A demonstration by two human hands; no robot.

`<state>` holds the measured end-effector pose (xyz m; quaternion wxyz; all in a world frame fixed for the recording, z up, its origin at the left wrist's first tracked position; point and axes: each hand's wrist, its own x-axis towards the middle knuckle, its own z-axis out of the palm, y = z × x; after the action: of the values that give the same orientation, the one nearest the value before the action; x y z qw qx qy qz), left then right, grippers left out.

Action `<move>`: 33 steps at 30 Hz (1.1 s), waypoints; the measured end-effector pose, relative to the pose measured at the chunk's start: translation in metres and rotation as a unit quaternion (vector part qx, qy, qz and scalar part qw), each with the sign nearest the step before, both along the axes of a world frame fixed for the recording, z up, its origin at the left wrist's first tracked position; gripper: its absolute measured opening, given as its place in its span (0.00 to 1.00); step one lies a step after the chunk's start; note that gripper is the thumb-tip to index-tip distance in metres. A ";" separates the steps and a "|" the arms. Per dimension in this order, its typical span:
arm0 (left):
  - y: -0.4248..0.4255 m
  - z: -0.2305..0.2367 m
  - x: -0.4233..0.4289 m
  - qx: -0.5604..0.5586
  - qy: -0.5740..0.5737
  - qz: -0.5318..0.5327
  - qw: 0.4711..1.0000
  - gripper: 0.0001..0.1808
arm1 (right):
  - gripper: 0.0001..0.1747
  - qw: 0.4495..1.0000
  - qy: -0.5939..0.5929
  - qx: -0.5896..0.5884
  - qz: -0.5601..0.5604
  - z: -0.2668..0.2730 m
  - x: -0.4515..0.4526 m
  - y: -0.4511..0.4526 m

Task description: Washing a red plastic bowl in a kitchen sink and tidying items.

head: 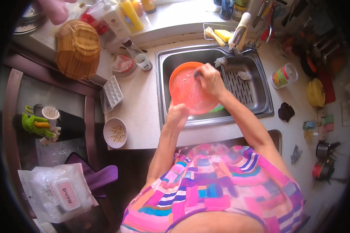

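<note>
A round orange plastic bowl [189, 96], tilted towards me, is over the left basin of the stainless steel sink [160, 84]. Its inside shows whitish streaks like suds. My left hand [178, 113] grips the bowl's near rim at the lower left. Held against the inner surface is a small dark scrubbing pad [197, 73], with the fingers of my right hand [210, 78] closed around it. My fingers hide most of the pad. Below the bowl, part of a green item [218, 108] shows in the basin.
A slotted drain tray [242, 93] fills the sink's right side, near the faucet [237, 38]. On the left counter are a glass bottle [143, 61], an ice cube tray [113, 91] and a bowl of pale pieces [116, 132]. To the right lie a plastic jar [283, 76] and a dark cloth [286, 112].
</note>
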<state>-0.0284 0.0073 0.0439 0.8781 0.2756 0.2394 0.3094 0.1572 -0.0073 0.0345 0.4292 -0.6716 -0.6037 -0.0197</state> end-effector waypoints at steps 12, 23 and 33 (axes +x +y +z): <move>0.011 -0.003 -0.013 0.015 0.021 0.012 1.000 0.39 | 0.07 0.982 0.025 -0.012 0.186 -0.004 -0.042 -0.014; 0.012 -0.002 -0.015 -0.006 0.012 -0.037 0.999 0.36 | 0.10 0.971 -0.014 -0.032 0.235 0.000 -0.034 -0.004; 0.006 0.004 -0.005 -0.020 0.018 -0.039 0.999 0.38 | 0.07 0.976 0.035 -0.075 0.203 0.026 -0.054 0.007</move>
<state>-0.0335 0.0132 0.0484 0.8902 0.2730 0.2502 0.2652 0.1033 -0.0005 0.0603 0.3932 -0.5656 -0.7119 0.1367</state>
